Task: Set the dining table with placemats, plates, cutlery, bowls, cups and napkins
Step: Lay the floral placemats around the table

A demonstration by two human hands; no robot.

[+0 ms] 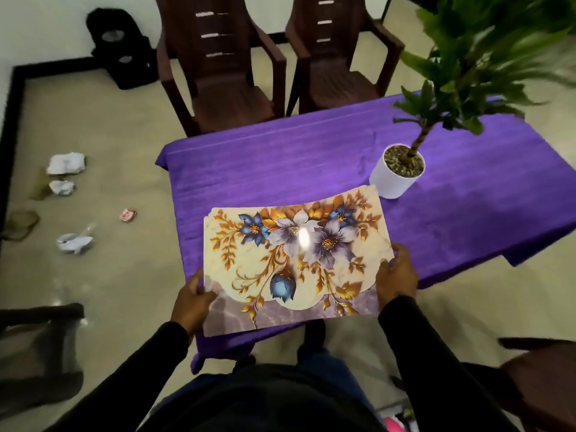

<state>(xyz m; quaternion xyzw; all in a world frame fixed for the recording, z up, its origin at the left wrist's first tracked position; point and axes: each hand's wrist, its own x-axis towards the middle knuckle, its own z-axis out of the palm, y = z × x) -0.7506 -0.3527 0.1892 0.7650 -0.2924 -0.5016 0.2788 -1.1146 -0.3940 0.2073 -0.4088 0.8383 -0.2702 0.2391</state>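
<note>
Just beyond placemat [293,260]: potted plant [402,169], chairs [218,76].

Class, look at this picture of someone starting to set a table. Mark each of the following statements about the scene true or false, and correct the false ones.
1. Both hands hold a floral placemat, the left hand at one short edge, the right hand at the other. True.
2. The table is covered with a green cloth. False: the cloth is purple.
3. A potted plant in a white pot stands on the table beyond the placemat. True.
4. Plates and cups are already laid on the table. False: none are visible; only the plant and placemat show.
5. Two brown chairs stand at the far side of the table. True.
</note>
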